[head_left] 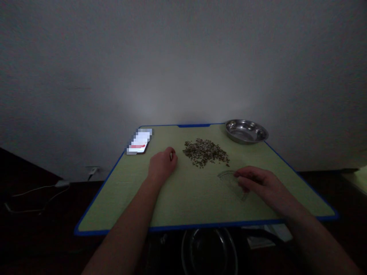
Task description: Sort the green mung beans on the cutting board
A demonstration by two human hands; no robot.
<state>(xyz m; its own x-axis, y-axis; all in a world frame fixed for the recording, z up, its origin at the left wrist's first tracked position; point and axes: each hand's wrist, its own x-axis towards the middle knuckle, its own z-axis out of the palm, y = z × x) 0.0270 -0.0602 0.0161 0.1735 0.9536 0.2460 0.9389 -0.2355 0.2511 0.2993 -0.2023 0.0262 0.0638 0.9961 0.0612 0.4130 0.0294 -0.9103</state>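
Note:
A loose pile of small dark brown and pale grains (205, 152) is spread on the light green table (183, 206). Left of it, my left hand (163, 163) rests on the tabletop with its fingers curled in and the thumb near them; I see nothing held there. On the near right side of the pile, my right hand (256, 181) pinches a clear plastic protractor (229, 183) between thumb and fingers. Its curved, marked edge faces the grains, apart from them, and part of it is hidden behind the fingers.
A shallow steel bowl (246, 131) stands at the far right corner. At the far left lies a phone (140, 141) with a lit screen. The table has a blue rim (200, 225) and meets a grey wall (183, 68). Below the near edge is a round glass lid (209, 250).

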